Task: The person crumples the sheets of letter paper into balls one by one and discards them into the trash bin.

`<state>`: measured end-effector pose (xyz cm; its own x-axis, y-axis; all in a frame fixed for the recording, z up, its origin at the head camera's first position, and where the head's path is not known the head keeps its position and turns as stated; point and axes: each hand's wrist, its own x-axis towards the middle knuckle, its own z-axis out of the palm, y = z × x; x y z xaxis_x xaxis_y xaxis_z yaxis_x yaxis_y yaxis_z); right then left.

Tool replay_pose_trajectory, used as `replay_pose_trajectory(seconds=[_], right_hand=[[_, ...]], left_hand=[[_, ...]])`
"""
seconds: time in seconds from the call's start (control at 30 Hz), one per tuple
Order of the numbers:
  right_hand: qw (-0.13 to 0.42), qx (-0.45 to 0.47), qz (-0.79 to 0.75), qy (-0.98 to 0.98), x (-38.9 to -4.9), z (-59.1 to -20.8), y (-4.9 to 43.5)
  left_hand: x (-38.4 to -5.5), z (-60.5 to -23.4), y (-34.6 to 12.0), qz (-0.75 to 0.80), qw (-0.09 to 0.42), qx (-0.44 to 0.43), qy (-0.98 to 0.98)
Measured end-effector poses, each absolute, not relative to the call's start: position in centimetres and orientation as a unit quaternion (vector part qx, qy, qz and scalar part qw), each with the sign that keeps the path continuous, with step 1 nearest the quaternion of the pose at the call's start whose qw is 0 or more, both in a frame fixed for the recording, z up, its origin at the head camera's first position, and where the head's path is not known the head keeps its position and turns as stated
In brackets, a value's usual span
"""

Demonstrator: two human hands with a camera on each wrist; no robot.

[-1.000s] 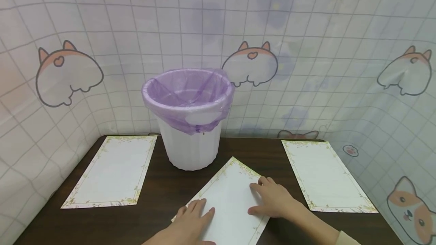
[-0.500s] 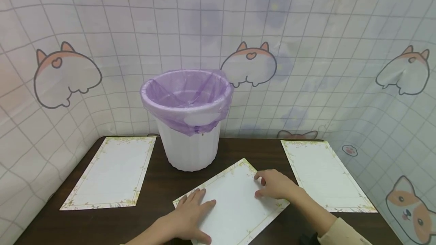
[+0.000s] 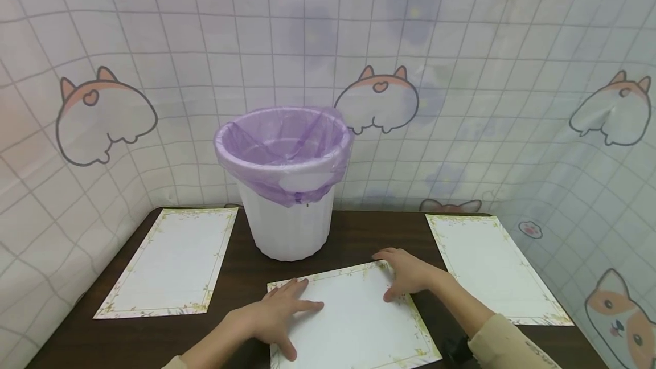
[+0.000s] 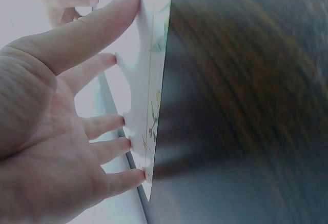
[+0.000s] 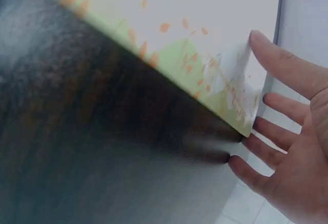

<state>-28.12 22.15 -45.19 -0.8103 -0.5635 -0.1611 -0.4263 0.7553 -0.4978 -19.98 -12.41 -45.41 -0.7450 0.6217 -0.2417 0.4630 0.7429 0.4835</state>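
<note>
A white sheet of paper (image 3: 353,323) with a floral border lies in front of me on the dark table, its long side running roughly left to right. My left hand (image 3: 279,315) spreads over the sheet's left end; in the left wrist view its fingertips (image 4: 123,121) touch the paper near the edge. At the far right corner, my right hand (image 3: 410,272) has its thumb over the sheet and its fingers around the corner. The right wrist view shows the thumb (image 5: 277,60) on the printed border and the other fingers extended beside the corner. Neither hand grips the paper.
Behind the sheet stands a white bin (image 3: 289,232) with a purple liner (image 3: 297,181). Two similar bordered sheets lie flat, a left one (image 3: 169,266) and a right one (image 3: 497,272). A patterned curtain (image 3: 461,44) surrounds the dark table (image 3: 230,278).
The middle sheet has turned clockwise from a slanted position to nearly square with me. My right hand has moved to its far corner; my left hand has stayed at its left end.
</note>
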Motion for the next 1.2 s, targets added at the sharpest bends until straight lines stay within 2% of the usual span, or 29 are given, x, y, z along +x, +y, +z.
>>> replay_pose_trajectory(seconds=[0.23,0.53,0.6,0.83,1.0,1.2], right_hand=[[0.133,-0.25,-0.223,0.933,-28.2,-45.6,22.4],[0.118,-0.255,-0.335,0.899,-28.8,-46.1,24.4],[0.129,-0.26,-0.379,0.879,-28.8,-46.2,25.0],[0.22,-0.262,-0.499,0.796,-28.0,-46.2,26.3],[0.243,-0.284,-0.496,0.784,-27.2,-46.4,26.5],[0.24,-0.288,-0.501,0.78,-26.5,-46.5,26.7]], left_hand=[[-20.3,-45.3,-13.2,0.21,0.192,0.282,0.916],[-20.5,-46.1,-13.9,0.211,0.182,0.285,0.917],[-20.4,-46.2,-14.1,0.216,0.178,0.286,0.917],[-20.0,-45.8,-14.5,0.234,0.177,0.276,0.915],[-19.9,-45.7,-14.7,0.254,0.174,0.267,0.913],[-19.6,-45.9,-15.0,0.288,0.166,0.238,0.913]])
